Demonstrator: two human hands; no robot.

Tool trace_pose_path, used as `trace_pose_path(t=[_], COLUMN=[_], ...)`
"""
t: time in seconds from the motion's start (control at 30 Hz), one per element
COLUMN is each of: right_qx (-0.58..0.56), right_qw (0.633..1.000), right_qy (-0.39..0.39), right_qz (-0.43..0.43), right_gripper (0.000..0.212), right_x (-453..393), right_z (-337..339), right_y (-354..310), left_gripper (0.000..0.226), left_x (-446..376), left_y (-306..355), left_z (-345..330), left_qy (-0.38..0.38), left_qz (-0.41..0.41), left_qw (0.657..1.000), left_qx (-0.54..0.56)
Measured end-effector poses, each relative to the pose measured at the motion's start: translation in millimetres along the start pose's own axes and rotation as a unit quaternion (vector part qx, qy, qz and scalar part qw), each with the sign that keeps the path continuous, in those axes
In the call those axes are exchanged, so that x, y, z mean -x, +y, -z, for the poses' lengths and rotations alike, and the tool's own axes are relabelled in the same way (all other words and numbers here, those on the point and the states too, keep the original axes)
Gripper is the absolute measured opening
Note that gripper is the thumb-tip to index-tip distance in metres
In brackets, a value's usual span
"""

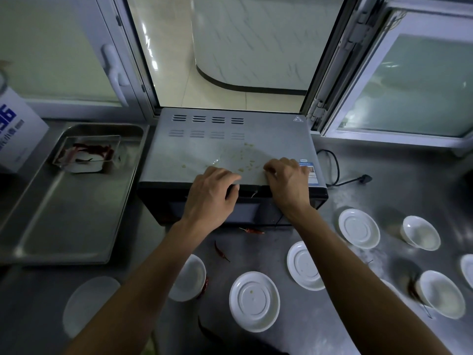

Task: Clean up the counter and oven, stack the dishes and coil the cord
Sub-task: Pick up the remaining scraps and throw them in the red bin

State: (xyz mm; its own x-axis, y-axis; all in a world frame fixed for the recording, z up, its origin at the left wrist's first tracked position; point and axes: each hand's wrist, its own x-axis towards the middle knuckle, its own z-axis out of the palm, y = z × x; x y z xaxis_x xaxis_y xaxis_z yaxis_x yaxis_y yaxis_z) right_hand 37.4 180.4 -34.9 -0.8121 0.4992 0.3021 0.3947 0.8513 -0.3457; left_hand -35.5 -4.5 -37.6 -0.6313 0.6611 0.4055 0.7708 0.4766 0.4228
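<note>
A grey countertop oven (204,149) stands at the back of the steel counter, with pale crumbs (243,155) scattered on its top. My left hand (212,193) rests at the oven's front top edge, its fingers bent down over the edge. My right hand (286,175) lies on the oven top beside the crumbs, fingers curled with the tips on the surface. The black cord (335,165) and its plug (364,178) lie loose to the oven's right. White plates (254,301) (304,265) (358,228) and small bowls (421,233) (441,294) are spread singly over the counter.
Dried red chilies (221,251) (252,230) lie in front of the oven. A steel tray (64,213) at left holds a clear container (87,155) of chilies. A white box (15,129) stands at far left. The window behind the oven is open.
</note>
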Motion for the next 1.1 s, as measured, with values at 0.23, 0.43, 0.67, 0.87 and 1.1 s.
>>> trace_pose_path(t=[0.23, 0.43, 0.67, 0.87, 1.1], right_qx=[-0.023, 0.014, 0.026, 0.03, 0.068], right_qw=[1.0, 0.999, 0.997, 0.998, 0.997], right_qy=[-0.002, -0.02, -0.032, -0.018, -0.022], right_qz=[-0.004, -0.033, -0.058, -0.047, -0.028], right_gripper=[0.017, 0.021, 0.025, 0.018, 0.016], right_x=[5, 13, 10, 10, 11], right_z=[1, 3, 5, 4, 0], right_y=[3, 2, -2, -3, -6], left_gripper=[0.023, 0.027, 0.022, 0.018, 0.02], left_x=[-1, -15, -36, -38, -43], left_y=[-10, -19, -27, -26, -30], left_z=[6, 15, 20, 14, 15], left_qy=[0.019, 0.015, -0.013, -0.023, -0.033], left_qz=[0.01, 0.059, 0.126, 0.128, 0.145], left_qw=[1.0, 0.994, 0.981, 0.98, 0.975], left_qx=[-0.022, -0.091, -0.149, -0.15, -0.162])
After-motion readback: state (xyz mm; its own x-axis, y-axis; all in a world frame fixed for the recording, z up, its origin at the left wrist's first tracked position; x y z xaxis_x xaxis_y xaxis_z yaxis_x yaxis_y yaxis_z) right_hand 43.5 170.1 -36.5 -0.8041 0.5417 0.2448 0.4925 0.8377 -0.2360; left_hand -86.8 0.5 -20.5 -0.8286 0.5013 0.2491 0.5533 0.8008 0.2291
